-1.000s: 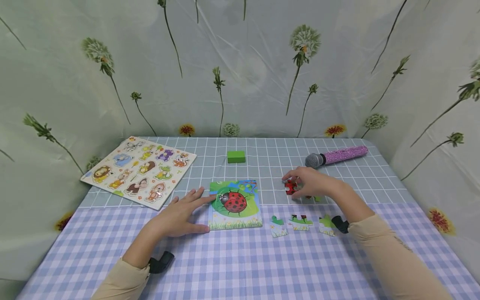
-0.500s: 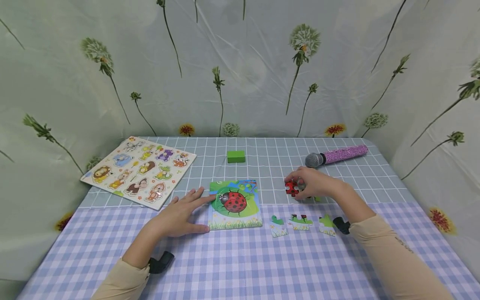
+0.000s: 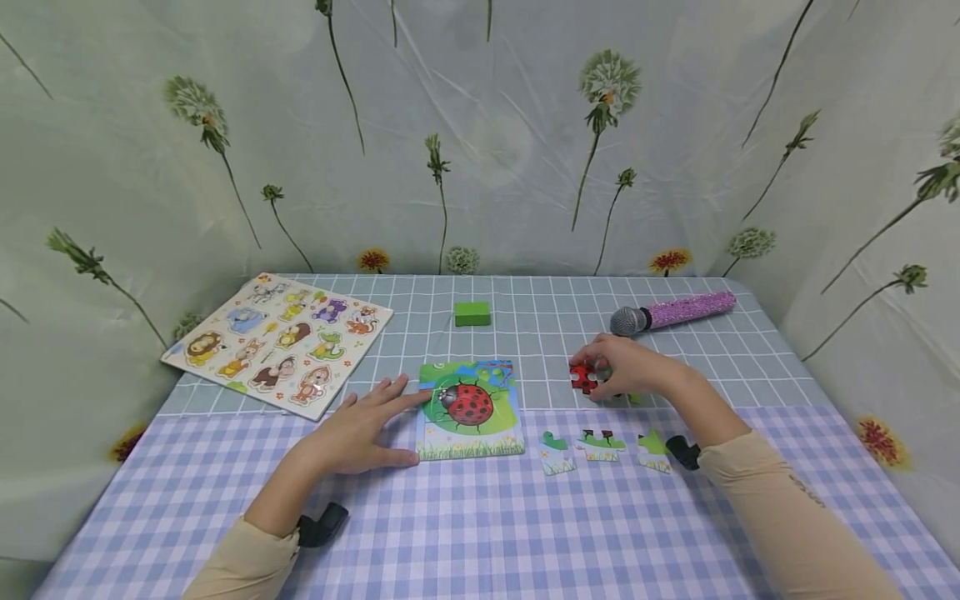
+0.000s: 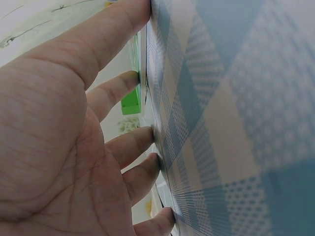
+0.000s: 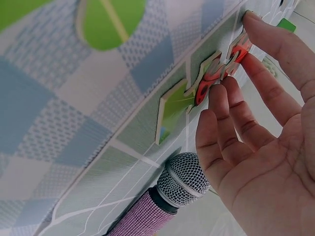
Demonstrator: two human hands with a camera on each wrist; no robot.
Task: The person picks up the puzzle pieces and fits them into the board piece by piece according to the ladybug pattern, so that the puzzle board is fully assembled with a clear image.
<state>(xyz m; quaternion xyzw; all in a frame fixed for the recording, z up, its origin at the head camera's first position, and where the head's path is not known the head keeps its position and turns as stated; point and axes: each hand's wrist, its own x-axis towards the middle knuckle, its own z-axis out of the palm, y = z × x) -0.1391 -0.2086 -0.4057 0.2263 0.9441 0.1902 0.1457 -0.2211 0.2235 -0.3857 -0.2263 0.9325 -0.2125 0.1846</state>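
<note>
Shows only a slight change since a second ago: draws the right hand (image 3: 626, 365) in a little tighter and shifts the red piece (image 3: 582, 377) a touch to the right, leaving the left hand (image 3: 352, 437) and the ladybird board (image 3: 471, 407) unmoved. Suggests, as a judgement, a hold being settled on one loose puzzle piece, lying well to the right of the board and not yet brought over to it.

Pinches the red piece between thumb and forefinger of the right hand, on or just above the counter (image 3: 420, 533) (cannot tell which from either view). Bends the remaining fingers of that hand close against a spotted piece (image 5: 205, 84), with a green piece (image 5: 172, 110) just beside.

Spreads the left hand loosely, grasping nothing, and touches the left side of the ladybird board with forefinger and thumb. Leaves three grassy pieces (image 3: 602, 450) in a row nearer the body, between board and right wrist. Includes, farther back, a green block (image 3: 472, 314) and a microphone (image 3: 673, 312).
</note>
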